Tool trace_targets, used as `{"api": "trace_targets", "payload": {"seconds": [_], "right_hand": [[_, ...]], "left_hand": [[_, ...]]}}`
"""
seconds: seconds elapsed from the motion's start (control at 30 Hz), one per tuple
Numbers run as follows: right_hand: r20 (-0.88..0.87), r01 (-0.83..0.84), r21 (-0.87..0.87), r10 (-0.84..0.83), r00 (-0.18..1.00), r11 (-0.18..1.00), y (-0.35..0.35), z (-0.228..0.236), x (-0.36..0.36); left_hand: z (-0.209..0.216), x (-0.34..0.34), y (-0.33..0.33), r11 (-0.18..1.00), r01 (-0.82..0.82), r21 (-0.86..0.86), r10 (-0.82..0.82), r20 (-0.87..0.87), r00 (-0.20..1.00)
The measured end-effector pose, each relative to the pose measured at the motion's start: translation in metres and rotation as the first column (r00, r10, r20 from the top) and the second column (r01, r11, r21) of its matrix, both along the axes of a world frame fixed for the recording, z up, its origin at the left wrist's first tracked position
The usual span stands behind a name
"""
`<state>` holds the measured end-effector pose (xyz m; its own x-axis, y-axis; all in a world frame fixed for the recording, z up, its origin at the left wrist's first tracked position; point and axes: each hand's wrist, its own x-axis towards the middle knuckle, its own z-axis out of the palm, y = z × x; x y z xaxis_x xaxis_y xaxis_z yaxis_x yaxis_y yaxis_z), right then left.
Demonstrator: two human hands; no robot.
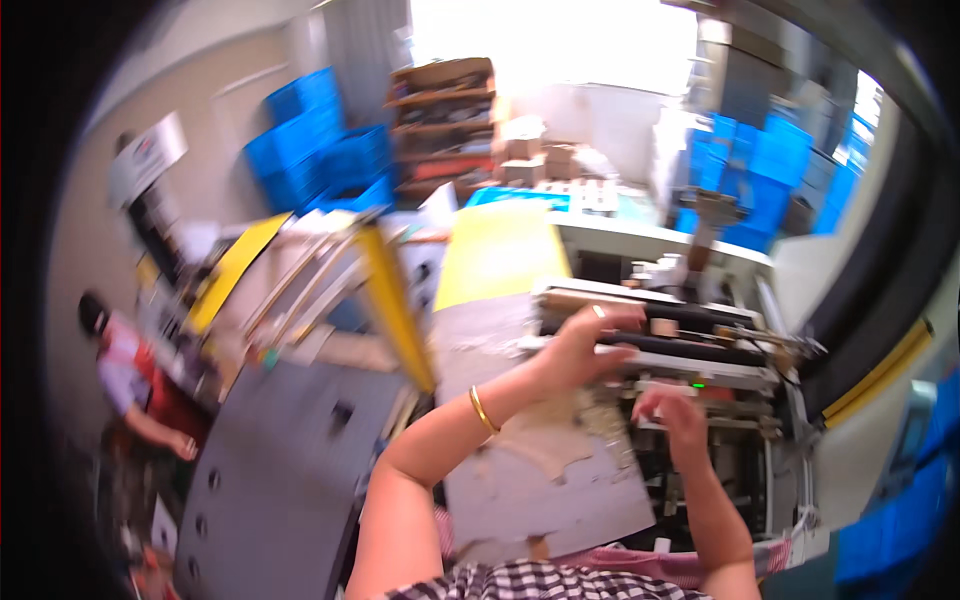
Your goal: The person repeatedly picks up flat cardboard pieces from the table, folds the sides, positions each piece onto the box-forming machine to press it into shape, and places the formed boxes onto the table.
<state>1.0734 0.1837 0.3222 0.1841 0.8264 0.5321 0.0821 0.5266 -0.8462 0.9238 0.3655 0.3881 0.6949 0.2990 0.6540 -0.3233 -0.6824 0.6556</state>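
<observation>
My left hand [585, 352], with a gold bangle [482, 408] on its wrist, is stretched over the left end of the rollers [690, 352] of a machine. Its fingers and thumb are apart and nothing shows between them. My right hand [680, 412] is lower and to the right, at the machine's near side. Its fingers curl beside a small pale piece; blur hides whether it grips that piece. A green light [698, 385] glows just above it. Below my left forearm lies a grey board [560, 500] with torn, stained patches on its surface.
A yellow sheet [505, 255] lies beyond the board. To the left stand a dark grey panel [275, 470] and an upright yellow bar [392, 300]. A person [150, 385] in a red apron is at far left. Blue crates [320, 145] and a shelf [445, 120] line the back.
</observation>
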Motion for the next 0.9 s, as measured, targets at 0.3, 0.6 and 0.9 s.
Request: {"api": "trace_targets", "payload": {"seconds": [0.3, 0.6, 0.9], "right_hand": [[-0.143, -0.535, -0.609, 0.582, 0.801, 0.586, -0.073, -0.049, -0.241], [0.336, -0.549, -0.657, 0.853, 0.4, 0.516, 0.007, -0.023, -0.441], [0.48, -0.654, -0.649, 0.876, 0.046, 0.39, 0.033, -0.005, -0.547]], "left_hand": [[-0.219, -0.484, -0.059, 0.254, -0.838, -0.482, 0.882, -0.24, 0.405], [-0.361, -0.87, -0.411, -0.883, -0.305, 0.356, -0.057, -0.728, -0.684], [-0.317, -0.892, -0.439, -0.705, -0.347, 0.618, -0.152, -0.61, -0.778]]}}
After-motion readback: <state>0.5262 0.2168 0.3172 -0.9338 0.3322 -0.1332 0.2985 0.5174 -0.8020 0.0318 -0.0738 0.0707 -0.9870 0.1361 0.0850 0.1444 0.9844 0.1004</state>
